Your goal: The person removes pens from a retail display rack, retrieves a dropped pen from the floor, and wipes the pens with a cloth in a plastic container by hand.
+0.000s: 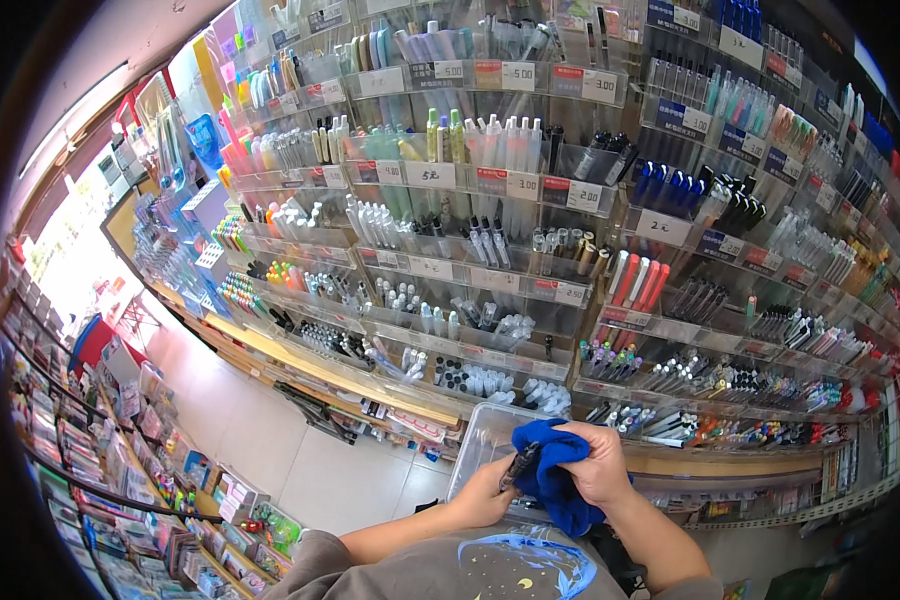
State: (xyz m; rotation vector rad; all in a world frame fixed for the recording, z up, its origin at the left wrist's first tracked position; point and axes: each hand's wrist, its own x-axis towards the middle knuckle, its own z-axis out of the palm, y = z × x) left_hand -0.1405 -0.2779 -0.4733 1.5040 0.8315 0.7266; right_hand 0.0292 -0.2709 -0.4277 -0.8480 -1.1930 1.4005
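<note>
- The fingers of the left hand (482,497) are closing around a dark, slim, pen-like bundle (519,464) at the lower centre of the frame; its exact count is staying too small to tell.
- The fingers of the right hand (602,470) are pinching a bunched, deep-blue, soft fabric cloth (553,484), just right of the left hand.
- The cloth is lying against the right side of the dark bundle, its folds hanging toward the bottom of the frame.
- Behind both hands, a clear, rectangular plastic box (460,470) is showing its left wall and upper rim; the cloth and hands are covering much of it.
- At the bottom centre, a grey fabric shirt with a blue printed design (420,565) is filling the space below the hands.
- Beyond the box, a tiered, transparent plastic display rack (410,268) is spreading across the centre and right of the frame, its compartments holding upright pens.
- Red-and-white pens (640,281) are standing in a tier right of centre, and blue pens (667,188) are standing above them.
- A white card marked "5元" (430,174) is hanging on the rack's front, upper centre.
- A pale tiled floor (335,468) is showing at lower left, and crowded stationery shelves (120,450) are curving along the left edge.
</note>
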